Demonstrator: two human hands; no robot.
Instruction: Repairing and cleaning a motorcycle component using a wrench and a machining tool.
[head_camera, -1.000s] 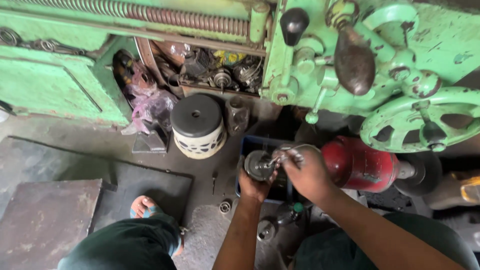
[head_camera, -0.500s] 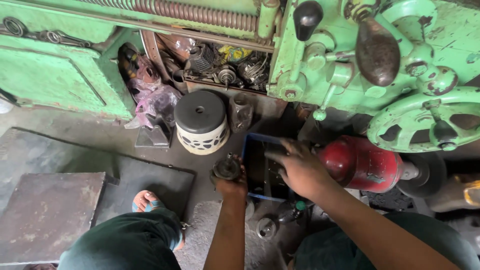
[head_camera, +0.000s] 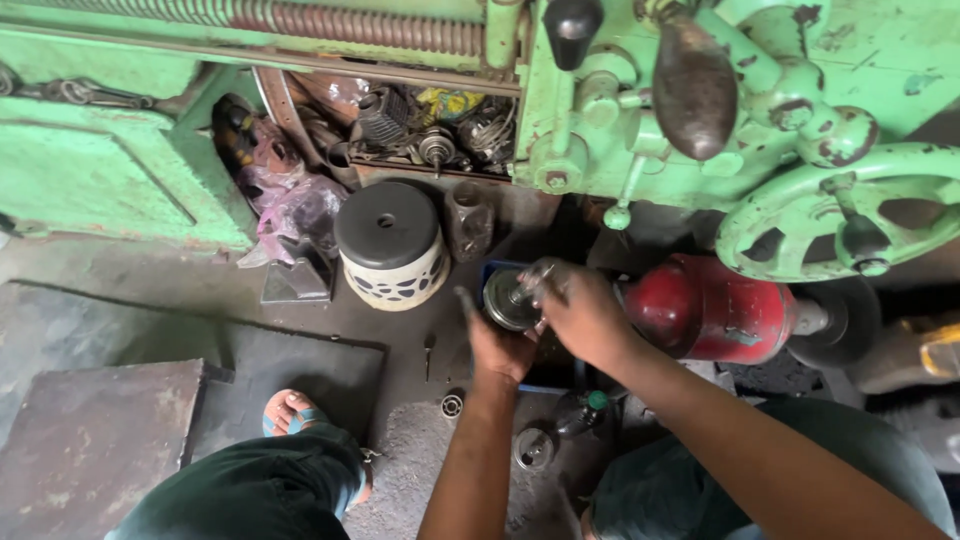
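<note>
My left hand (head_camera: 503, 348) cups one round metal part (head_camera: 511, 300) from below while the fingers (head_camera: 556, 290) of my right hand (head_camera: 585, 318) pinch its centre stem, just left of the single red cylinder (head_camera: 712, 308). It looks mid-assembly, not yet set down. Left of that cylinder stands one black-topped stool (head_camera: 392, 245); two small round pieces (head_camera: 452, 405) lie on the floor (head_camera: 150, 290).

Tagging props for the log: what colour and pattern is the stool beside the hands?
The stool has a black top and a cream side with dark cut-out patterning, seen in the head view.
</note>
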